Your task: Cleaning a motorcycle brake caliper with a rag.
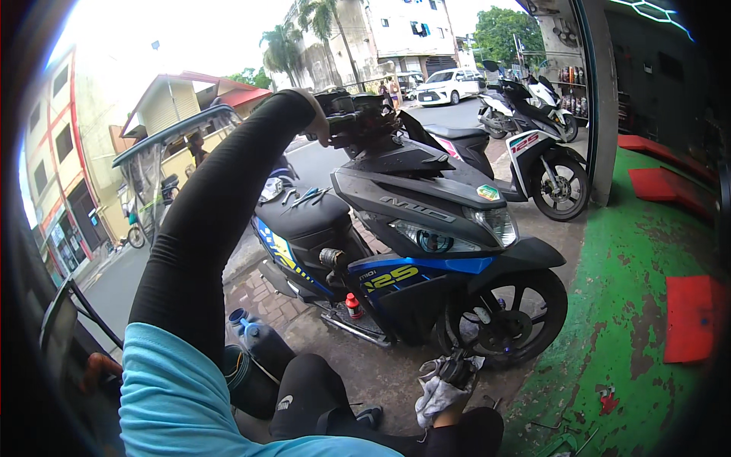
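Note:
A black and blue scooter stands in front of me, its front wheel turned to the right. My left arm stretches up to its bare handlebar area, where my left hand is closed over the near end; most of its fingers are hidden. Low beside the front wheel, my right hand is closed around a white rag with a dark brake caliper in it. Hand tools, pliers among them, lie on the scooter's seat.
A red bottle stands on the footboard. By my left knee are a blue-grey jug and a dark bucket. Loose tools lie on the green floor, near red panels. Another scooter stands behind.

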Tool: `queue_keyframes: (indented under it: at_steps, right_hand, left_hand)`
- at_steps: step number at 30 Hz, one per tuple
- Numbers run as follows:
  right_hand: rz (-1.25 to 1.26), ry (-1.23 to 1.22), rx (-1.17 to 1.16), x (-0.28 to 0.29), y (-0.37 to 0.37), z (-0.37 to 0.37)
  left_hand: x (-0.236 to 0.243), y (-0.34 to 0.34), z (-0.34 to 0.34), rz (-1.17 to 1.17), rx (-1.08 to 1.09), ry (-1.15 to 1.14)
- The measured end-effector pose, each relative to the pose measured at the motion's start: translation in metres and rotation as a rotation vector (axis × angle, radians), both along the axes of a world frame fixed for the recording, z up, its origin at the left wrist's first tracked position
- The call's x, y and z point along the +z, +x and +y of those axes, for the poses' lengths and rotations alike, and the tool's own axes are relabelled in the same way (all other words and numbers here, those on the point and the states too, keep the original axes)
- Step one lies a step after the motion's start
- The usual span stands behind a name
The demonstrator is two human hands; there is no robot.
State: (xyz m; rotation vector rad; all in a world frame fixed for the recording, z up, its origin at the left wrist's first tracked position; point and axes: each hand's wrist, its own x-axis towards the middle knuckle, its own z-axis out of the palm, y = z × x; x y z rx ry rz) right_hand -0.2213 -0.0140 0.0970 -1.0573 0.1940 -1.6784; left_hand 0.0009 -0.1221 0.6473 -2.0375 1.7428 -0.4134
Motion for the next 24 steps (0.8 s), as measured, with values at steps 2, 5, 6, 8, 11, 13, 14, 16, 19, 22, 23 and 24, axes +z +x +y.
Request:
queue_keyframes:
  at_steps: [2, 5, 6, 8, 11, 13, 14, 16, 19, 22, 23, 24]
  right_hand:
    - [-0.034, 0.016, 0.025, -0.004, -0.005, 0.001]
    - [-0.079, 0.055, 0.063, -0.009, -0.011, 0.005]
    - [-0.093, 0.064, 0.09, -0.009, -0.008, 0.005]
    - [-0.117, 0.082, 0.151, -0.007, 0.002, 0.005]
    - [-0.149, 0.121, 0.189, -0.007, 0.006, 0.003]
    - [-0.161, 0.138, 0.229, -0.004, 0.01, -0.001]
    - [-0.165, 0.149, 0.248, -0.003, 0.011, -0.002]
    - [-0.178, 0.173, 0.284, -0.001, 0.014, -0.003]
    - [-0.202, 0.201, 0.34, 0.002, 0.017, -0.006]
    - [-0.244, 0.233, 0.369, -0.001, 0.015, -0.007]
    - [-0.263, 0.244, 0.374, -0.003, 0.014, -0.006]
    - [-0.284, 0.254, 0.388, -0.004, 0.016, -0.005]
  left_hand:
    - [-0.002, 0.015, 0.006, -0.111, 0.018, 0.149]
    - [-0.028, 0.046, 0.024, 0.038, -0.031, -0.014]
    - [-0.035, 0.068, 0.024, 0.161, -0.045, -0.052]
    - [-0.047, 0.118, 0.008, 0.307, -0.041, -0.068]
    - [-0.081, 0.114, 0.02, 0.358, -0.079, -0.257]
    - [-0.093, 0.116, 0.018, 0.268, -0.099, -0.372]
    - [-0.098, 0.114, 0.018, 0.269, -0.089, -0.429]
    - [-0.101, 0.111, 0.023, 0.242, -0.156, -0.477]
    - [-0.108, 0.129, 0.011, 0.157, -0.219, -0.577]
    - [-0.106, 0.123, 0.012, 0.127, -0.21, -0.604]
    - [-0.109, 0.121, 0.011, 0.115, -0.247, -0.658]
    - [-0.108, 0.124, 0.009, 0.11, -0.244, -0.657]
